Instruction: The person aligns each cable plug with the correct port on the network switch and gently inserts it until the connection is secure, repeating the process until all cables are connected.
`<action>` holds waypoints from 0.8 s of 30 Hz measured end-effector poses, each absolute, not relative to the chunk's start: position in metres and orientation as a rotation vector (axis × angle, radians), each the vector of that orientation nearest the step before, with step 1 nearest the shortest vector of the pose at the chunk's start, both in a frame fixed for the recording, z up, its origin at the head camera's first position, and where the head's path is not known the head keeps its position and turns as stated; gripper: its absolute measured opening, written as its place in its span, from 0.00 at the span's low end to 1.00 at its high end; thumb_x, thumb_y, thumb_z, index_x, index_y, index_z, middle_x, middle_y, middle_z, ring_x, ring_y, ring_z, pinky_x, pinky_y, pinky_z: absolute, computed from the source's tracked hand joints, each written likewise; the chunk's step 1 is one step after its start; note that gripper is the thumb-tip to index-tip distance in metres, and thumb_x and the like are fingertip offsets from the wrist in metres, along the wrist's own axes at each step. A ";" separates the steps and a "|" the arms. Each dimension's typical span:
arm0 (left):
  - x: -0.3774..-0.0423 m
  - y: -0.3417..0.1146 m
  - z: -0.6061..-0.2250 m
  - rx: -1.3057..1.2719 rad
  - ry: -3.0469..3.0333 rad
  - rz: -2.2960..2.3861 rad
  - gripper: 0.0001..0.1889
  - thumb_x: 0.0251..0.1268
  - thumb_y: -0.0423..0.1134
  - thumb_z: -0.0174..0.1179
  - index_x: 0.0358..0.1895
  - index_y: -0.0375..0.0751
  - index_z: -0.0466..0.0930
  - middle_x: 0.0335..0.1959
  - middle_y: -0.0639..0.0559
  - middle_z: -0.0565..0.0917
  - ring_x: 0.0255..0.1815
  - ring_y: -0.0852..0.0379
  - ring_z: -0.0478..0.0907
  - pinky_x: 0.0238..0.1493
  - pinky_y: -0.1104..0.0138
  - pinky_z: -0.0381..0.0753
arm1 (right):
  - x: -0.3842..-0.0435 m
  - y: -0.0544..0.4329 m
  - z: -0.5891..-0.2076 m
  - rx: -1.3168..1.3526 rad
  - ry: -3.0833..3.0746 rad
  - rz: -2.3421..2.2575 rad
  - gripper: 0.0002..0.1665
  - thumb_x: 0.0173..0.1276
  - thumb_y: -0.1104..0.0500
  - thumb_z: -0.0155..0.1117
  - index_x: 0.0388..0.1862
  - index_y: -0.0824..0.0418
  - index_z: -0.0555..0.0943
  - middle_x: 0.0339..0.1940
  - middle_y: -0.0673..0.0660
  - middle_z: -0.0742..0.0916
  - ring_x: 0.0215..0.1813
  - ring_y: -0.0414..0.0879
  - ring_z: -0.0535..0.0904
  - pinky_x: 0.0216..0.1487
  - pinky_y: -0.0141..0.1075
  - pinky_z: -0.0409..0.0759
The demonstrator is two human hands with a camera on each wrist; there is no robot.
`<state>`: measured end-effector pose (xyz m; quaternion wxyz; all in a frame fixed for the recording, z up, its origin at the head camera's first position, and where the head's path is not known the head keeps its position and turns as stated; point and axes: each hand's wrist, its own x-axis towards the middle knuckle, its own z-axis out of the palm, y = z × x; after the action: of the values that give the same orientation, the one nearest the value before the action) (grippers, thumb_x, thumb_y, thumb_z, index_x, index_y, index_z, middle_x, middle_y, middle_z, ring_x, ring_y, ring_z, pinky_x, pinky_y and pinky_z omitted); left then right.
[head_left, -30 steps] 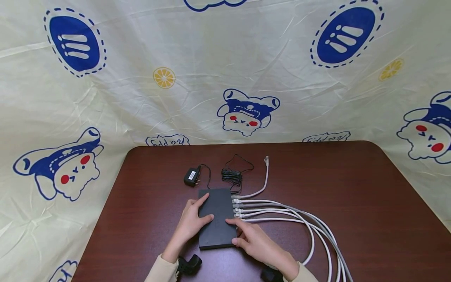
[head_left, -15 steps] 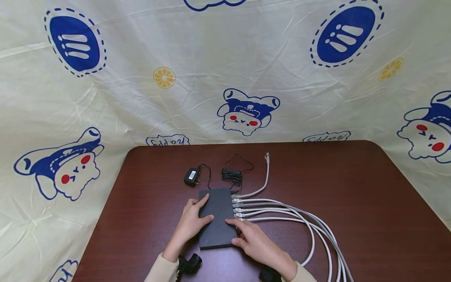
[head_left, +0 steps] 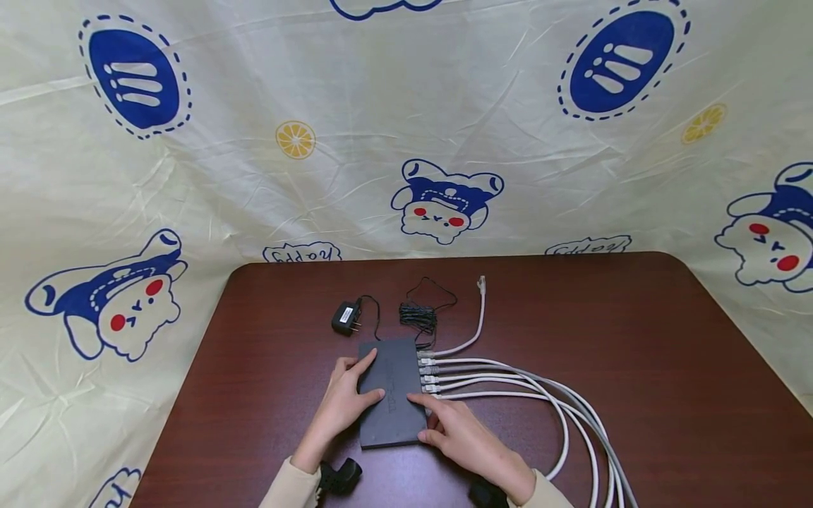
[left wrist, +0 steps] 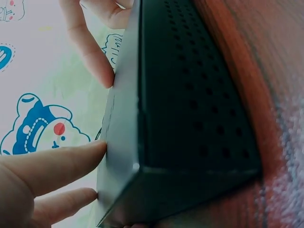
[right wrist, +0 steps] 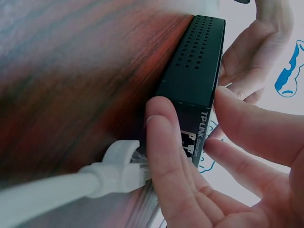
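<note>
A flat, dark grey TP-LINK network switch (head_left: 390, 420) lies between both hands near the middle of the table. My left hand (head_left: 343, 398) grips its left edge, thumb and index finger spread on the top face. At the right front corner my right hand (head_left: 466, 434) holds the switch, its index finger on top and other fingers against the side with the ports. In the right wrist view an unused port (right wrist: 188, 142) shows beside those fingers, close to a white plug (right wrist: 118, 171). Several network cables (head_left: 489, 364) run from that side.
Behind the switch lie a black power adapter (head_left: 346, 317) and a tied bundle of black cord (head_left: 418, 317). One white cable (head_left: 480, 314) points its loose plug toward the back. The other cables curve to the front right of the brown table (head_left: 667, 353). A printed sheet hangs behind.
Both hands keep their places on the switch. Its front face shows a little narrower than before, and faint marks on its top have become visible. The loose plug has shifted slightly toward the back.
</note>
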<state>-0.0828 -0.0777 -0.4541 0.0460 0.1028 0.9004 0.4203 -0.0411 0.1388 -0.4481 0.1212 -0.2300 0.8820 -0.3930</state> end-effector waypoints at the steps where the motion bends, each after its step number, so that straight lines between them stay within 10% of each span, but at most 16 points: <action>1: -0.083 -0.078 -0.454 0.315 2.748 1.285 0.33 0.55 0.36 0.68 0.67 0.38 0.70 0.57 0.29 0.66 0.56 0.33 0.66 0.52 0.43 0.67 | -0.041 0.139 -0.448 -0.677 2.569 -1.153 0.29 0.62 0.64 0.67 0.63 0.63 0.73 0.24 0.42 0.79 0.28 0.33 0.74 0.29 0.31 0.73; 12: -0.085 -0.080 -0.442 0.335 2.799 1.434 0.29 0.62 0.37 0.63 0.67 0.41 0.69 0.63 0.32 0.61 0.61 0.35 0.58 0.53 0.40 0.64 | -0.048 0.150 -0.440 -0.542 2.666 -1.382 0.21 0.67 0.66 0.61 0.59 0.64 0.76 0.24 0.50 0.82 0.19 0.37 0.77 0.21 0.31 0.74; 19: -0.083 -0.071 -0.414 0.558 3.091 1.330 0.33 0.59 0.39 0.67 0.69 0.46 0.67 0.68 0.40 0.60 0.70 0.39 0.51 0.61 0.38 0.48 | -0.065 0.168 -0.427 -0.489 3.292 -1.226 0.26 0.61 0.66 0.67 0.60 0.65 0.76 0.45 0.59 0.80 0.45 0.50 0.76 0.43 0.45 0.76; 24: -0.078 -0.061 -0.400 0.662 3.277 1.120 0.40 0.55 0.46 0.70 0.72 0.51 0.63 0.73 0.42 0.54 0.75 0.42 0.40 0.64 0.36 0.36 | -0.077 0.181 -0.421 -0.561 3.438 -0.979 0.39 0.61 0.57 0.69 0.70 0.63 0.66 0.67 0.67 0.68 0.66 0.65 0.59 0.58 0.61 0.60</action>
<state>-0.0776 -0.0614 -0.4003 -0.1909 0.1844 0.9123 0.3119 -0.0768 0.1807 -0.4215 -0.2360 -0.1506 0.9233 -0.2630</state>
